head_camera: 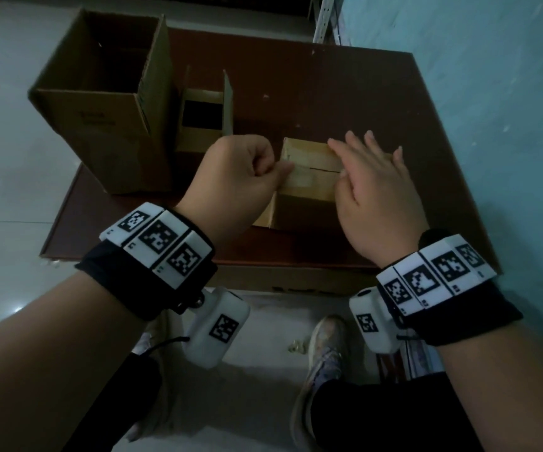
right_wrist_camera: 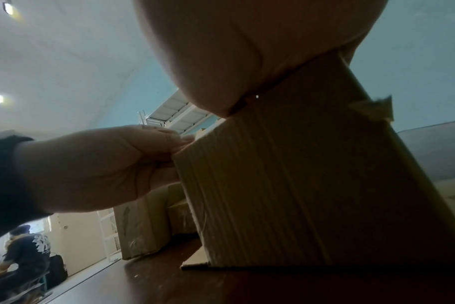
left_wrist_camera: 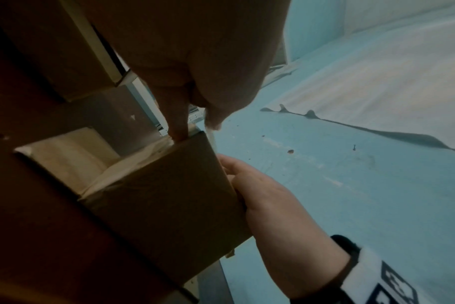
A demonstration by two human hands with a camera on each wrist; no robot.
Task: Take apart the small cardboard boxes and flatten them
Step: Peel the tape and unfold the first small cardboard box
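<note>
A small cardboard box (head_camera: 309, 181) stands on the dark brown table (head_camera: 329, 79), its top flaps closed with pale tape along the seam. My left hand (head_camera: 288, 168) pinches a strip of tape (left_wrist_camera: 210, 125) at the box's top left edge, between thumb and curled fingers. My right hand (head_camera: 371, 177) lies flat on the right half of the top, fingers straight and spread. In the left wrist view the box (left_wrist_camera: 164, 195) shows its side, with the right hand (left_wrist_camera: 260, 189) along its top. In the right wrist view the box (right_wrist_camera: 286, 185) fills the middle, and the left hand (right_wrist_camera: 169, 144) is at its corner.
A tall open carton (head_camera: 107, 102) stands at the table's back left. Beside it sits a second small box (head_camera: 203, 119) with raised flaps. A blue wall (head_camera: 492, 93) runs along the right. My shoe (head_camera: 325, 347) is on the floor below. Another person (right_wrist_camera: 26, 257) sits far off.
</note>
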